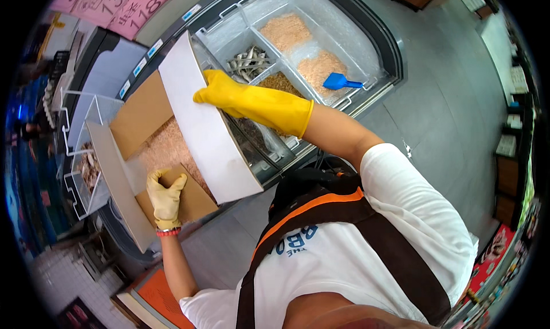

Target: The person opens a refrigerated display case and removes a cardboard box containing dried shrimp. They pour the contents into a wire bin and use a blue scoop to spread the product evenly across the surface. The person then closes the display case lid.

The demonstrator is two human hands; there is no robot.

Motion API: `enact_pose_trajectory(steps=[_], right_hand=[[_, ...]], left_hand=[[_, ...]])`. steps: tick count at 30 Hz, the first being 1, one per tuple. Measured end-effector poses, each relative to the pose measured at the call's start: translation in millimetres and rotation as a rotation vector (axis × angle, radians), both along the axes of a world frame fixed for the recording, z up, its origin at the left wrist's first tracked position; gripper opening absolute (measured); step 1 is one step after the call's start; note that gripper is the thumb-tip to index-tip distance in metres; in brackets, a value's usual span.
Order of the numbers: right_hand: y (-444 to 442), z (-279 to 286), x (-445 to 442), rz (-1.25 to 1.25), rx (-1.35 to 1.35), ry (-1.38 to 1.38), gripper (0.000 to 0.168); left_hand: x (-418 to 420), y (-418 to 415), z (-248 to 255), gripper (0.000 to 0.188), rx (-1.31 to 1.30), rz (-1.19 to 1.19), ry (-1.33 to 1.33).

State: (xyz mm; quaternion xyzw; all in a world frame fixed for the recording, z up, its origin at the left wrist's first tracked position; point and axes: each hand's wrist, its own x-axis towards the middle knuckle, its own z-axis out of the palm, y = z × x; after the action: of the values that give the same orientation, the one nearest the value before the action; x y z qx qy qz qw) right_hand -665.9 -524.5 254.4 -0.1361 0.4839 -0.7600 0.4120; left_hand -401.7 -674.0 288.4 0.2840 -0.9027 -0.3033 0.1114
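Note:
A cardboard carton with its flaps spread stands in front of me, tilted across a display freezer. It is filled with small pink dried shrimp or similar loose food. My left hand, in a cream rubber glove with a red bracelet at the wrist, grips the near brown flap. In a long yellow rubber glove, my right hand holds the edge of the wide white flap on the carton's right side. The fingers behind that flap are partly hidden.
Right of the carton, the freezer holds wire-divided bins with pinkish flakes, small silvery fish and brown bits. A blue scoop lies there. A wire basket stands left. Pink price signs hang behind.

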Motion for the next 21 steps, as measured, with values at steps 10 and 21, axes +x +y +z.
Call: enact_pose_trajectory(steps=[10,21], right_hand=[[-11,-10,-10,-0.033,0.123,0.190,0.034],[2,-7,-13,0.079,0.065,0.274,0.050]], left_hand=[[-5,40,36,0.038,-0.082,0.182,-0.149],[21,87,65,0.039,-0.326,0.203,-0.077]])
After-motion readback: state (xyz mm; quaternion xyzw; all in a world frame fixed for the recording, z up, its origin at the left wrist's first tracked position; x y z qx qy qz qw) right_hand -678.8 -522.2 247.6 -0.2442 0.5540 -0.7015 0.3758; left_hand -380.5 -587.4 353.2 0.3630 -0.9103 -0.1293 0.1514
